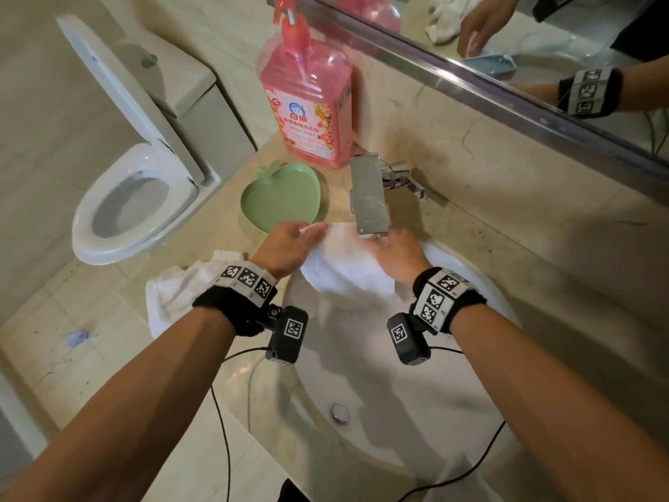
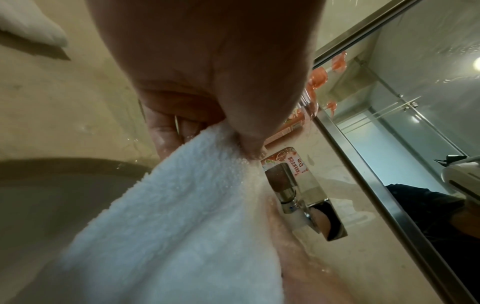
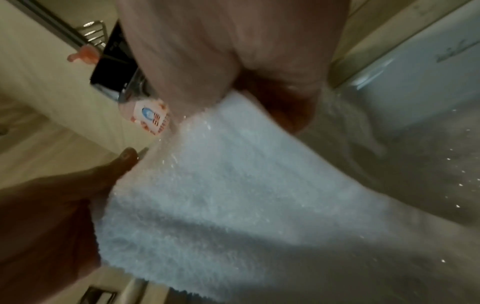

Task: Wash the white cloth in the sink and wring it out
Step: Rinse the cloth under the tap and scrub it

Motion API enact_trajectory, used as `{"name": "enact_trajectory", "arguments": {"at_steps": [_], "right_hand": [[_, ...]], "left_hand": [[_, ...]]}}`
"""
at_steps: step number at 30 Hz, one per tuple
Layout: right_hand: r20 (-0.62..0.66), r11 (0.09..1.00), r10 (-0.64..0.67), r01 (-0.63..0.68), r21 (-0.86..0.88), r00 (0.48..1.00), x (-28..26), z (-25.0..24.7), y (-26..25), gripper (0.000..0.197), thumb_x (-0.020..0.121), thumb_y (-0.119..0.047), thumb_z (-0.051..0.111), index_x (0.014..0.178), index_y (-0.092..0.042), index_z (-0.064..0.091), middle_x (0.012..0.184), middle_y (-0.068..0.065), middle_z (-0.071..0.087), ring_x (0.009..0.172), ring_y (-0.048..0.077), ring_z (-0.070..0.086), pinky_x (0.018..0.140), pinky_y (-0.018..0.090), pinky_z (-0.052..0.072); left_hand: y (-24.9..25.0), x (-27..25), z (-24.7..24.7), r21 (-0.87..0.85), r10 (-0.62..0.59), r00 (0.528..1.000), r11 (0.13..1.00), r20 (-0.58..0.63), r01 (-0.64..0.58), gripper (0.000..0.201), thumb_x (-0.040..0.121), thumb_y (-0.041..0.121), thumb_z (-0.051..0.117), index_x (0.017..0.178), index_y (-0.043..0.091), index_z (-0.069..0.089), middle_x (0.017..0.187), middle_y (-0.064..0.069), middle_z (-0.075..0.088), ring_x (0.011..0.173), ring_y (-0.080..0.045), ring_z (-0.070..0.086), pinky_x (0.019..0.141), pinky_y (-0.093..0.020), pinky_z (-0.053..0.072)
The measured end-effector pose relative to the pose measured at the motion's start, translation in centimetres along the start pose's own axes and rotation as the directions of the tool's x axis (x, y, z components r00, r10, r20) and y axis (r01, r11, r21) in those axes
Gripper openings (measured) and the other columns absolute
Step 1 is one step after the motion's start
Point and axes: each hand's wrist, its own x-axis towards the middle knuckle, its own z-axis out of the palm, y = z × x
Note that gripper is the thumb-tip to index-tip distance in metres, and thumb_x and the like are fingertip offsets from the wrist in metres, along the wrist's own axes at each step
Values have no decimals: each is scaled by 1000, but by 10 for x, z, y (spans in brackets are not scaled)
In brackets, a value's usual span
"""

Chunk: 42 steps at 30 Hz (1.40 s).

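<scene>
Both hands' grips (image 1: 289, 244) (image 1: 396, 253) pinch the white cloth (image 1: 344, 266).

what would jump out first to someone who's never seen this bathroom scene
First, the white cloth stretched between the left hand and right hand under the chrome faucet, over the sink. Next, the big pink detergent bottle standing on the counter behind a green heart-shaped dish. At far left, a toilet with its lid up.
</scene>
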Motion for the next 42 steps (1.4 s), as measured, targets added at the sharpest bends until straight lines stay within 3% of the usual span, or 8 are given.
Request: {"name": "enact_trajectory", "arguments": {"at_steps": [4, 11, 19, 23, 28, 33, 38, 42], "right_hand": [[79, 962, 90, -107, 252, 993, -7, -16, 14, 20, 99, -35, 60, 115, -26, 68, 89, 8, 62, 65, 14, 54, 57, 27, 50], [-126, 965, 99, -65, 253, 987, -17, -22, 34, 34, 94, -46, 66, 73, -19, 68, 59, -13, 56, 54, 5, 49, 56, 24, 42], [-110, 960, 218, -192, 204, 970, -26, -34, 36, 54, 97, -61, 51, 61, -21, 42, 49, -15, 42, 42, 4, 39, 41, 20, 34], [-12, 937, 165, -153, 315, 986, -26, -43, 44, 18, 100, -29, 60, 112, -17, 67, 96, 2, 73, 83, 18, 66, 75, 33, 57], [-27, 944, 137, -122, 306, 990, -27, -44, 50, 11, 93, -24, 71, 100, -15, 75, 96, 8, 77, 88, 24, 71, 81, 41, 58], [-59, 996, 78, -75, 47, 995, -26, -19, 34, 47, 102, -39, 55, 62, -16, 43, 57, -1, 39, 51, 11, 38, 50, 26, 32], [199, 887, 49, -134, 442, 979, -22, -5, 11, 21, 104, -15, 52, 115, -15, 70, 105, 4, 75, 101, 20, 70, 89, 34, 55], [85, 921, 40, -70, 382, 996, -14, -1, 2, 14, 92, -12, 71, 97, -24, 76, 95, -11, 77, 95, 7, 71, 81, 21, 51]], "left_hand": [[-8, 7, 18, -139, -110, 990, 983, 85, 122, 23, 96, 32, 60, 101, 13, 73, 98, -8, 75, 94, -27, 71, 87, -42, 56], [-3, 19, 73, -127, -63, 995, 989, 75, 72, 32, 103, 33, 47, 96, 7, 65, 91, -15, 68, 82, -30, 63, 79, -52, 54], [18, 37, 112, 127, -53, 998, 991, 38, 48, 37, 99, 36, 53, 122, 9, 63, 99, 5, 58, 88, -10, 52, 61, -3, 35], [19, 41, 89, 156, -18, 997, 988, 69, 7, 28, 101, 23, 45, 102, 4, 66, 95, -10, 64, 83, -25, 59, 74, -32, 48], [3, 26, 53, 42, -31, 1000, 999, -4, 31, 43, 100, 36, 49, 71, 6, 59, 66, -6, 52, 62, -19, 46, 63, -34, 40], [1, 13, 26, -19, -77, 997, 997, -24, 76, 70, 88, 62, 56, 88, -7, 68, 76, -13, 65, 66, -27, 59, 69, -39, 52], [1, 8, 12, -66, -124, 991, 990, -50, 121, 49, 95, 51, 54, 84, 7, 74, 88, -14, 74, 88, -32, 71, 86, -52, 56], [3, 6, 6, -74, -106, 992, 992, -66, 101, 52, 97, 49, 52, 88, 1, 71, 92, -21, 72, 91, -38, 69, 87, -57, 54]]}}
